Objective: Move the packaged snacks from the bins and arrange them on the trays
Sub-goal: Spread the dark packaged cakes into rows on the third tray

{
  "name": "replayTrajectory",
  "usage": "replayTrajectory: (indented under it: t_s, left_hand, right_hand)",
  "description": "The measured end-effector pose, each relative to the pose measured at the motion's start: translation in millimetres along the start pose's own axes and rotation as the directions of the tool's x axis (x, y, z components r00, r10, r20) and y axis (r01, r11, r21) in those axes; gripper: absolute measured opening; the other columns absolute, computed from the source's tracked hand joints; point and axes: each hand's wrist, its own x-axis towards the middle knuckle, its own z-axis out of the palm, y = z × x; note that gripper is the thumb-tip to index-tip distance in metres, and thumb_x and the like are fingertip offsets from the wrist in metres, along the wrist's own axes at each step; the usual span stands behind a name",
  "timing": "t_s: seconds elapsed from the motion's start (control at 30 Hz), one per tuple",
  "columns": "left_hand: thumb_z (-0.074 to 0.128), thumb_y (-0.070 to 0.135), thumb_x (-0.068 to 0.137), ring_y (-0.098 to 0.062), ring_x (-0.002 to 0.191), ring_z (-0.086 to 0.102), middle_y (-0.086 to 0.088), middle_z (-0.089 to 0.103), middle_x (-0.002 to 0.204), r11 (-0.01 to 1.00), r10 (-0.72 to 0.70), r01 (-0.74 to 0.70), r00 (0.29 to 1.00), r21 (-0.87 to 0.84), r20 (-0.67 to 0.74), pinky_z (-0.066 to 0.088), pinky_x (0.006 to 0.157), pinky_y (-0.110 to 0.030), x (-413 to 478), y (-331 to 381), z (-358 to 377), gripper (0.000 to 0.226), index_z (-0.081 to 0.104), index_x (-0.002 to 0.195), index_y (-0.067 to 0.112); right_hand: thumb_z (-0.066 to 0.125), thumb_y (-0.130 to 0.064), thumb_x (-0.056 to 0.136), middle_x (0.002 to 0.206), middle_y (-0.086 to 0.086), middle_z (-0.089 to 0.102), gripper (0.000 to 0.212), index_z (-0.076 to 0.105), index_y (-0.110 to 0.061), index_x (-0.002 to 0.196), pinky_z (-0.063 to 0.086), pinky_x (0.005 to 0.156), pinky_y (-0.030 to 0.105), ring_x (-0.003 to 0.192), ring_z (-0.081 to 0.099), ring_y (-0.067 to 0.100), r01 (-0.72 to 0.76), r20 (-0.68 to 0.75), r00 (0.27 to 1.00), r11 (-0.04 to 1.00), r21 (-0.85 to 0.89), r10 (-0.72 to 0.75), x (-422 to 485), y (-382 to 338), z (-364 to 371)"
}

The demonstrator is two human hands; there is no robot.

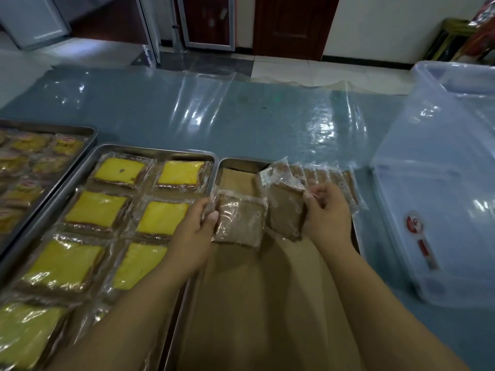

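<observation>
A steel tray (242, 162) lined with brown paper lies in front of me. My left hand (194, 231) pinches the left edge of a brown packaged snack (241, 223) lying flat near the tray's far left. My right hand (328, 212) grips a second brown packaged snack (285, 210), held tilted on edge. Behind it several more brown packets (321, 176) stand in a leaning row along the tray's far right.
To the left, a steel tray (150, 152) holds several yellow packaged cakes (96, 210). A third tray (88, 132) with yellow packets sits at the far left. A clear plastic bin (439, 210) stands to the right on the plastic-covered blue table (241, 116).
</observation>
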Motion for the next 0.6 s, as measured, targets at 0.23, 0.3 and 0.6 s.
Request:
replayTrajectory:
  t_s: [0.23, 0.3, 0.6]
  left_hand:
    - [0.046, 0.019, 0.096, -0.015, 0.112, 0.050, 0.006, 0.049, 0.124, 0.978, -0.183, 0.165, 0.973, 0.130, 0.139, 0.040, 0.091, -0.031, -55.1, -20.8, -6.8, 0.039, 0.038, 0.133, 0.028]
    - [0.048, 0.014, 0.094, -0.022, 0.110, 0.053, 0.002, 0.051, 0.122, 0.968, -0.225, 0.209, 0.968, 0.137, 0.115, 0.044, 0.094, -0.039, -69.6, -25.1, -2.8, 0.041, 0.037, 0.132, 0.026]
    - [0.058, 0.021, 0.088, -0.010, 0.091, 0.046, -0.005, 0.052, 0.125, 0.848, -0.180, 0.053, 0.965, 0.527, 0.192, 0.037, 0.074, -0.026, -116.7, -22.0, 1.3, 0.052, 0.035, 0.134, 0.019]
  right_hand:
    - [0.053, -0.019, 0.095, 0.094, -0.008, 0.062, 0.017, 0.056, -0.035, 0.090, 0.047, 0.070, 0.025, 0.086, 0.059, 0.009, -0.018, 0.051, 0.999, 0.996, 0.082, 0.014, -46.1, 4.3, -38.8]
    - [0.050, -0.014, 0.095, 0.092, -0.011, 0.059, 0.023, 0.054, -0.035, 0.088, 0.044, 0.068, 0.025, 0.082, 0.056, 0.008, 0.025, 0.187, 0.982, 0.998, -0.050, -0.016, -49.5, 5.8, -52.1]
    - [0.053, -0.008, 0.089, 0.117, -0.002, 0.059, 0.038, 0.055, -0.023, 0.124, 0.046, 0.077, 0.024, 0.098, 0.056, 0.014, 0.274, 0.681, 0.687, 0.777, -0.567, 0.254, -77.0, 7.6, -54.8]
